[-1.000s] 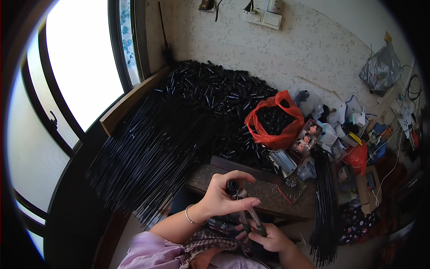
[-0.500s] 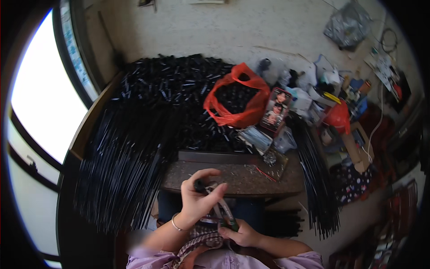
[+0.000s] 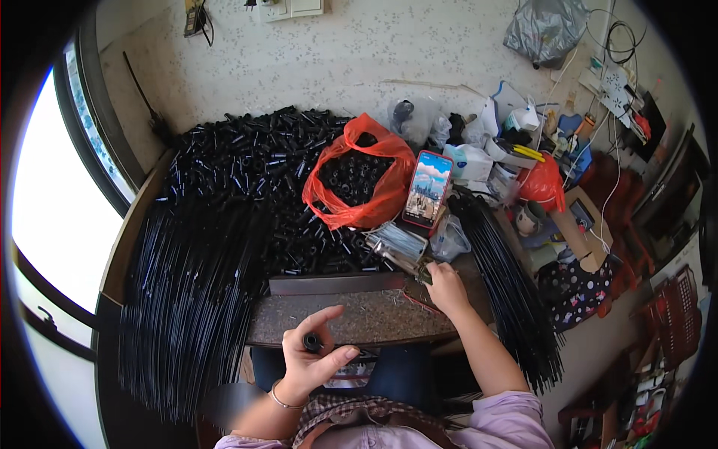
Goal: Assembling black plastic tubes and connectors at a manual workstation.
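My left hand (image 3: 310, 358) is closed around a short black tube (image 3: 311, 342), its open end facing up, just in front of the small stone-topped work slab (image 3: 359, 318). My right hand (image 3: 443, 284) reaches out to the slab's far right corner and pinches small parts beside a clear packet (image 3: 396, 243); what it grips is too small to tell. A big heap of short black tubes (image 3: 254, 194) lies behind the slab. A red plastic bag (image 3: 357, 183) full of black caps sits in that heap.
Long black rods lie in bundles at the left (image 3: 187, 299) and at the right (image 3: 516, 292). A phone with a lit screen (image 3: 428, 188) leans by the red bag. Cluttered bags, a mug (image 3: 529, 217) and boxes fill the right side. A window is at the left.
My right hand left the left hand near my lap and reached forward to the slab's far right corner. The left hand stayed low holding the black tube. The view tilted.
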